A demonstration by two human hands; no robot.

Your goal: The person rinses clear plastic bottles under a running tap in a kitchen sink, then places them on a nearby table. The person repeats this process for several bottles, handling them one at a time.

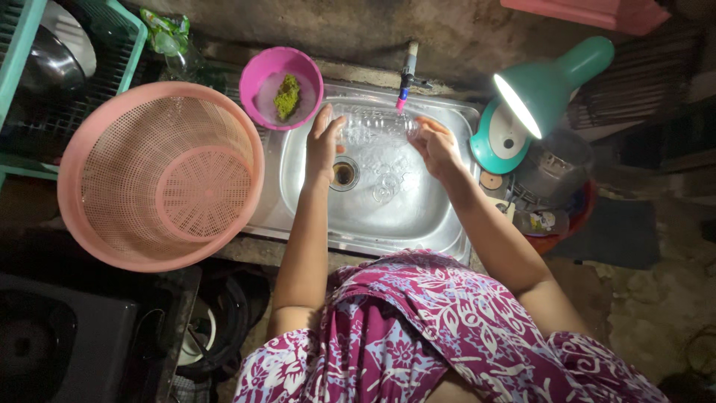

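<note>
A clear plastic bottle (371,125) lies sideways over the steel sink (440,213), just under the tap (406,78). My left hand (322,145) presses flat against the bottle's base end. My right hand (435,145) grips the neck end. Both hands hold the bottle above the basin, near the drain (344,174). A glass or clear lid shape lies in the basin below, hard to make out.
A large pink perforated basket (160,175) sits left of the sink. A small pink bowl (262,89) with a green scrubber (287,97) stands at the sink's back left corner. A teal desk lamp (537,97) shines at right. A green dish rack (123,45) holds pots at far left.
</note>
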